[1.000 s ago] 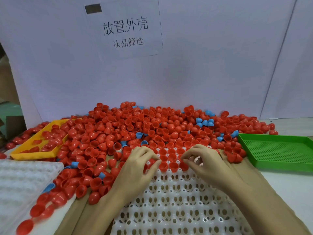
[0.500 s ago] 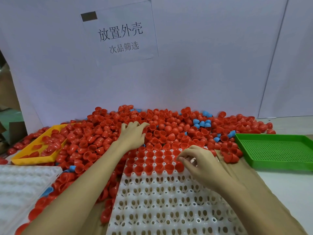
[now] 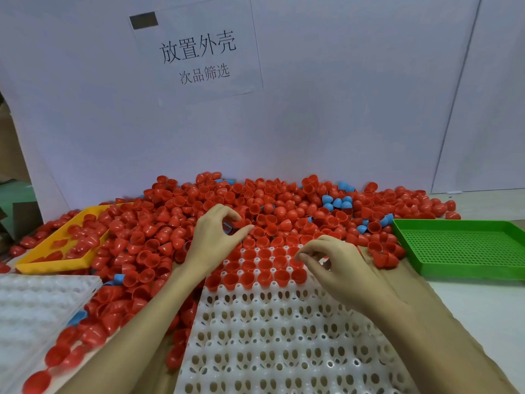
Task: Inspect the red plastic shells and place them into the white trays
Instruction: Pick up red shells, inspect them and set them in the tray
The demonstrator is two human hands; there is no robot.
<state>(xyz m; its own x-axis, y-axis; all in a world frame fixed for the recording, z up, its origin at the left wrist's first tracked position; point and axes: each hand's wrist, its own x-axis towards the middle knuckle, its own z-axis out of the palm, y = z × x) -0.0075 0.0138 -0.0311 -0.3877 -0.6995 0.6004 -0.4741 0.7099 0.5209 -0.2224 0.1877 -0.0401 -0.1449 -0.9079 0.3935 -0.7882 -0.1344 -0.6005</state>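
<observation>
A big heap of red plastic shells point(image 3: 170, 220) covers the back of the table. In front of me lies a white tray point(image 3: 284, 336) with holes; its far rows hold red shells point(image 3: 264, 264) set open side up. My left hand point(image 3: 213, 237) is at the heap's near edge just beyond the tray, with thumb and curled fingers pinching a red shell point(image 3: 238, 223). My right hand point(image 3: 343, 268) hovers over the tray's far right corner with its fingers curled down beside the filled rows. What those fingers hold is hidden.
A second white tray point(image 3: 37, 302) lies at the left front. A yellow tray point(image 3: 51, 261) with some red shells sits at the left, a green perforated tray point(image 3: 460, 251) at the right. A few blue shells point(image 3: 336, 201) are mixed in the heap. A paper sign point(image 3: 199, 52) hangs on the wall.
My left hand went from the tray out into the heap, then drew back a little with its fingers closing on a shell. My right hand stayed at the tray's far right corner.
</observation>
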